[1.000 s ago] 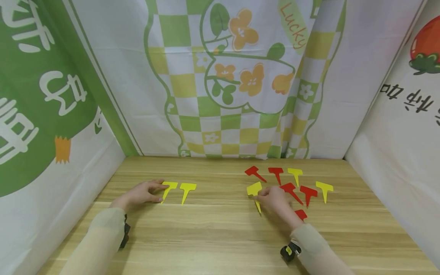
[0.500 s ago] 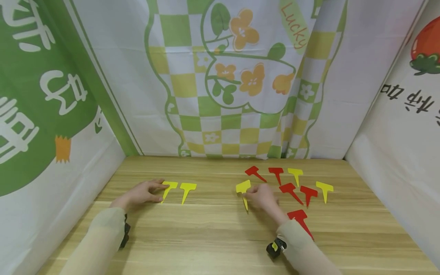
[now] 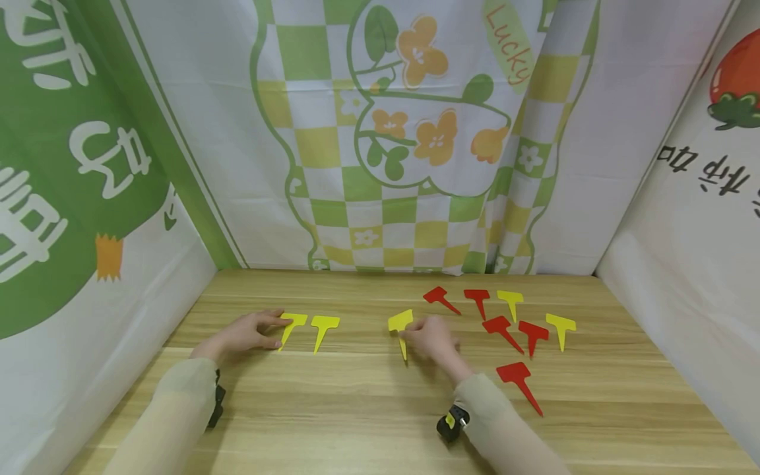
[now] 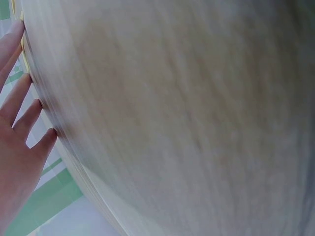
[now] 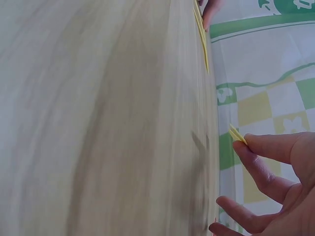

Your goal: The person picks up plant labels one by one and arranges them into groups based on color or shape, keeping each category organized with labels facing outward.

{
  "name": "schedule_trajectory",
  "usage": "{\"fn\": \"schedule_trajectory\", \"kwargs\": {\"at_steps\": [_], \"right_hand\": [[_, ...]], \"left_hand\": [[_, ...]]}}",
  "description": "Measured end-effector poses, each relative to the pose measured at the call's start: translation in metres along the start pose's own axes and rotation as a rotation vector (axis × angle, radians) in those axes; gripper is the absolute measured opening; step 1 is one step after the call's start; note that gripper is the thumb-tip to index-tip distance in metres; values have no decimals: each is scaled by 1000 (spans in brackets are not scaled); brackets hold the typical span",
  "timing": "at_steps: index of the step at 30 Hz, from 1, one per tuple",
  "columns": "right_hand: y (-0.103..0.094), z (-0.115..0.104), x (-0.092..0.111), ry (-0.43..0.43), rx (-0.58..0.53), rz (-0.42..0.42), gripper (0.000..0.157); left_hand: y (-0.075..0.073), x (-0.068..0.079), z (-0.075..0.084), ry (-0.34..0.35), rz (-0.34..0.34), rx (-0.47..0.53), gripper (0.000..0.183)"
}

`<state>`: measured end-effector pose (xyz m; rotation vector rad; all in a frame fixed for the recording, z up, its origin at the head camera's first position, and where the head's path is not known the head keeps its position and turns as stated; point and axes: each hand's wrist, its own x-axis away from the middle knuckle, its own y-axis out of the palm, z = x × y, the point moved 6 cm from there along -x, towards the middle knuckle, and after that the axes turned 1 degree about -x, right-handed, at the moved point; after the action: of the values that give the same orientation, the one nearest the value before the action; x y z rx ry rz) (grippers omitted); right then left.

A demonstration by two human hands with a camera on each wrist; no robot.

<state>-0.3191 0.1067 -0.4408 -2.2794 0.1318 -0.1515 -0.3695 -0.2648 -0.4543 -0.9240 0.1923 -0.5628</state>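
My right hand (image 3: 432, 338) pinches a yellow T-shaped plant label (image 3: 401, 320) by its stem. In the right wrist view that plant label (image 5: 236, 133) shows between thumb and finger, above the tabletop. On the left, my left hand (image 3: 246, 332) rests on the table with its fingertips at a second yellow label (image 3: 295, 320), partly covering it. Its fingers (image 4: 18, 96) are spread and fairly straight in the left wrist view. Just right of that one lies a third yellow label (image 3: 324, 323), flat and stem toward me.
Several red labels lie on the right, among them one at the front (image 3: 516, 374) and one at the back (image 3: 476, 295). Two more yellow labels, one farther back (image 3: 510, 297) and one at the right (image 3: 561, 323), lie among them. Printed cloth (image 3: 410, 224) hangs behind the wooden table (image 3: 356, 409).
My right hand has carried the yellow plant label leftward, away from the red ones. The front red label, partly covered before, now shows whole. My left hand has stayed put.
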Motion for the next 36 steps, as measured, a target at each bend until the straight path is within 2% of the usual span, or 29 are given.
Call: {"fn": "schedule_trajectory", "kwargs": {"at_steps": [16,36], "right_hand": [[20,-21,-3,14,6,32,18],[46,-45,-7,-14,-15,98,17]], "left_hand": [[0,0,-1,-5,4,-14,55],[-1,1,0,-7,0,-24,57]]}}
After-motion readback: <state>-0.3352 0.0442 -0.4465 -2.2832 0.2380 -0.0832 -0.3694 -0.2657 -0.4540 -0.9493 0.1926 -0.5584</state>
